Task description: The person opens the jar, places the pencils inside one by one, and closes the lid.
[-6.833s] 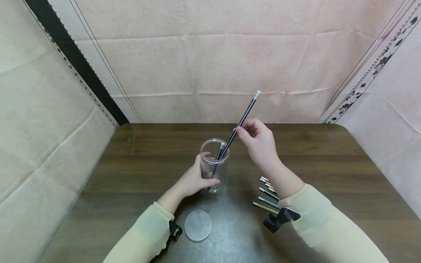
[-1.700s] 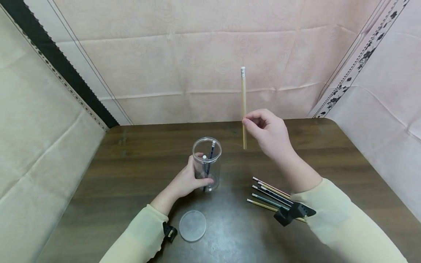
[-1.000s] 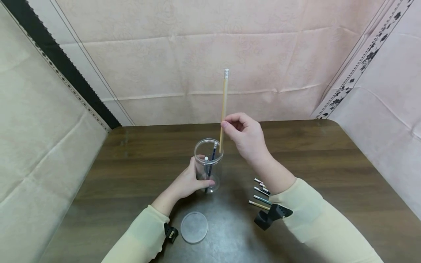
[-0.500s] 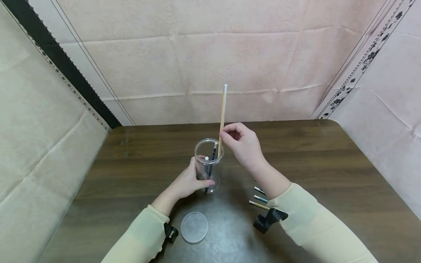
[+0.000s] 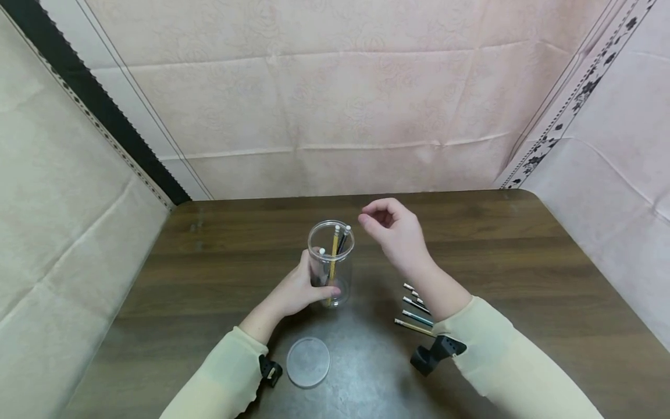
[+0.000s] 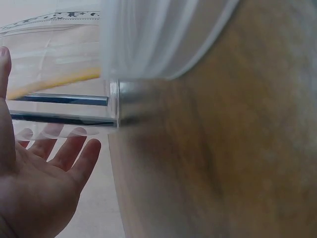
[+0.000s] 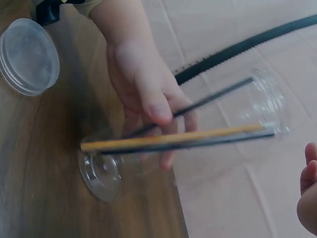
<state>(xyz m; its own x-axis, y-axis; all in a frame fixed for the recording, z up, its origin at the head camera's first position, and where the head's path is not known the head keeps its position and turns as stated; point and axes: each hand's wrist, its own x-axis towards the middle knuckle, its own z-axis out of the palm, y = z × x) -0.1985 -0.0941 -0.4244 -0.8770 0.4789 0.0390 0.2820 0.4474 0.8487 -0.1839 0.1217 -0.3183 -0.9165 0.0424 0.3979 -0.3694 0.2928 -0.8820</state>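
In the head view my left hand (image 5: pixel 293 292) grips a clear jar (image 5: pixel 346 273) around its side, the thumb lying across the front. Inside it stand a yellow pencil (image 5: pixel 334 256) and two dark pencils (image 5: pixel 342 240), eraser ends up. The right wrist view shows the same yellow pencil (image 7: pixel 178 139) leaning along the jar's length. My right hand (image 5: pixel 400 235) is just right of the jar's rim, fingers loosely curved and holding nothing; only its fingertips enter the right wrist view at the right edge.
Several pencils (image 5: pixel 416 318) lie on the wooden table (image 5: pixel 230 279) at the right, partly hidden under my right forearm. A round translucent lid (image 5: pixel 308 362) lies in front of the jar, near my left wrist. Pale cloth (image 5: pixel 335 105) hangs behind the table.
My right hand brought the yellow pencil left over the jar, lowered it in and let go, then drew slightly right. The left hand keeps holding the jar in place.
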